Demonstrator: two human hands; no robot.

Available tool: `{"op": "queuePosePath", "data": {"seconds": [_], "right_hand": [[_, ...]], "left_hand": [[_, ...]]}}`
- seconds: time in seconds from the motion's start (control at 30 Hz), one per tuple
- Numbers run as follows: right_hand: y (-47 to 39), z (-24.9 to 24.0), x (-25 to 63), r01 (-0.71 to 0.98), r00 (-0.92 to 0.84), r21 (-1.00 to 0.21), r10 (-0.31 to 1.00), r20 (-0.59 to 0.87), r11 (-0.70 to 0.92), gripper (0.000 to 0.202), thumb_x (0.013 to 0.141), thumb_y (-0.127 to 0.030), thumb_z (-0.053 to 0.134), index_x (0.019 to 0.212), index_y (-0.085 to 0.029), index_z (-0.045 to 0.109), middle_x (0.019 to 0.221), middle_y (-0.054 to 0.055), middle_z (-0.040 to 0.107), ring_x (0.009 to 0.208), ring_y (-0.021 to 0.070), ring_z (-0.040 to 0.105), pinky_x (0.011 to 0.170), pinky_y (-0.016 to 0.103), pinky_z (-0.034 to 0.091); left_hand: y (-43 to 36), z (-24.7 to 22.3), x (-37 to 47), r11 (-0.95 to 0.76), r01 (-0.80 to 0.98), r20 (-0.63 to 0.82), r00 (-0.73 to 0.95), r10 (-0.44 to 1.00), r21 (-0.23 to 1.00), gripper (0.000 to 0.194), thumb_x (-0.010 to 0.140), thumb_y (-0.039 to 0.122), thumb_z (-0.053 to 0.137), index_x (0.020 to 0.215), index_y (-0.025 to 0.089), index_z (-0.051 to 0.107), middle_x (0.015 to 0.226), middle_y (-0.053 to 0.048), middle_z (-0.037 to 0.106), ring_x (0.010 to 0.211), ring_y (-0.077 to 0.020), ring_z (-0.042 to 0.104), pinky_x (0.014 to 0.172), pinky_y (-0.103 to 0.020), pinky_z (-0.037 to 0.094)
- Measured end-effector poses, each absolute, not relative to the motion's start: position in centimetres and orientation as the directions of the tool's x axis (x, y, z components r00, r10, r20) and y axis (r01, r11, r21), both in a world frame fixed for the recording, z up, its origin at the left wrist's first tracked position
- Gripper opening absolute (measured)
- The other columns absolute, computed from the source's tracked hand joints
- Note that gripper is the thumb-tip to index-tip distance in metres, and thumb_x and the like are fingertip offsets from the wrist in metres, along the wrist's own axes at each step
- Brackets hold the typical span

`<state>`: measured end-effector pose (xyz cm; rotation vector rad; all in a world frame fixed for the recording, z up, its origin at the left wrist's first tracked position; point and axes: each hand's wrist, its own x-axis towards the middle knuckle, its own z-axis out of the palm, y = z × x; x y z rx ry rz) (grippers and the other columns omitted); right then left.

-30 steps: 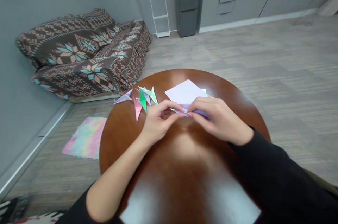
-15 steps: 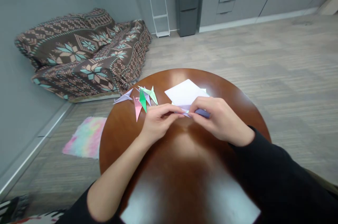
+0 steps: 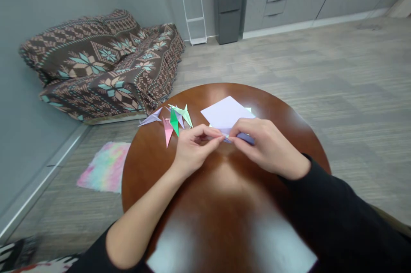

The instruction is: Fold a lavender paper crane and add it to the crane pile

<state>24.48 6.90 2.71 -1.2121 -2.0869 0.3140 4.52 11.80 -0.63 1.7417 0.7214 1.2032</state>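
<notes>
Between my two hands is a small folded piece of purple paper [image 3: 246, 138], mostly covered by my fingers. My left hand [image 3: 197, 146] pinches its left end between thumb and fingertips. On the other side my right hand [image 3: 261, 142] grips it, and its darker purple part shows under the fingers. Just beyond my hands lies a stack of paper with a pale lilac square sheet [image 3: 227, 112] on top. To the left of my left hand rest several folded paper cranes, among them a green one [image 3: 174, 121], a pink one [image 3: 167, 130] and a lilac one [image 3: 151, 117].
The round brown table [image 3: 224, 204] carries all the paper. Past its left edge a pastel fluffy rug [image 3: 104, 168] lies on the floor. A sofa with a patterned cover [image 3: 109, 67] stands behind on the left, and grey kitchen cabinets [image 3: 289, 5] line the back.
The fingertips of my left hand have shifted slightly on the folded paper, the thumb tilting up a little. My right hand keeps almost the same place.
</notes>
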Motion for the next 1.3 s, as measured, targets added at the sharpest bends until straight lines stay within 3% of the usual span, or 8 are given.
{"op": "queuePosePath", "data": {"seconds": [0.2, 0.37, 0.8, 1.13, 1.3], "right_hand": [[6.6, 3.1, 24.2, 0.644, -0.310, -0.563, 0.849, 0.428, 0.518, 0.013, 0.091, -0.013, 0.058, 0.080, -0.017, 0.063, 0.079, 0.003, 0.068, 0.072, 0.0169, 0.059, 0.070, 0.029, 0.038], [6.5, 3.2, 24.1, 0.645, -0.294, -0.585, 0.866, 0.405, 0.493, 0.006, 0.083, -0.019, 0.070, 0.087, -0.018, 0.065, 0.083, 0.003, 0.070, 0.076, 0.0186, 0.062, 0.071, 0.029, 0.039], [6.6, 3.0, 24.2, 0.622, -0.278, -0.586, 0.846, 0.456, 0.520, 0.011, 0.088, -0.014, 0.066, 0.078, -0.018, 0.062, 0.075, 0.000, 0.067, 0.067, 0.0144, 0.057, 0.067, 0.027, 0.038], [6.8, 2.4, 23.2, 0.514, -0.167, -0.692, 0.850, 0.499, 0.507, 0.012, 0.088, -0.010, 0.066, 0.078, -0.017, 0.065, 0.083, 0.004, 0.065, 0.079, 0.0179, 0.061, 0.076, 0.030, 0.044], [6.8, 1.8, 22.7, 0.505, -0.135, -0.692, 0.838, 0.528, 0.517, 0.013, 0.086, -0.008, 0.066, 0.078, -0.017, 0.065, 0.085, 0.005, 0.064, 0.081, 0.0182, 0.061, 0.077, 0.031, 0.045]], "left_hand": [[11.7, -0.4, 4.6, -0.457, -0.015, 0.434, 0.342, 0.833, 0.889, 0.010, 0.079, 0.021, 0.079, 0.078, 0.015, 0.071, 0.083, -0.007, 0.078, 0.077, -0.0172, 0.074, 0.072, -0.026, 0.060], [11.7, -0.3, 4.5, -0.465, -0.032, 0.447, 0.341, 0.827, 0.885, 0.009, 0.079, 0.017, 0.079, 0.077, 0.016, 0.071, 0.083, -0.005, 0.078, 0.075, -0.0152, 0.073, 0.070, -0.023, 0.059], [11.5, 0.1, 4.3, -0.410, -0.007, 0.384, 0.360, 0.850, 0.912, 0.011, 0.080, 0.022, 0.080, 0.082, 0.016, 0.071, 0.078, -0.004, 0.075, 0.071, -0.0139, 0.071, 0.067, -0.022, 0.056], [11.9, -0.2, 4.8, -0.199, -0.226, 0.271, 0.352, 0.896, 0.954, 0.032, 0.081, 0.029, 0.080, 0.105, 0.020, 0.061, 0.080, -0.001, 0.074, 0.069, -0.0134, 0.069, 0.070, -0.025, 0.057], [12.1, -0.7, 5.1, -0.122, -0.235, 0.211, 0.403, 0.891, 0.964, 0.018, 0.076, 0.026, 0.084, 0.085, 0.016, 0.071, 0.080, -0.001, 0.071, 0.069, -0.0117, 0.066, 0.070, -0.024, 0.054]]}}
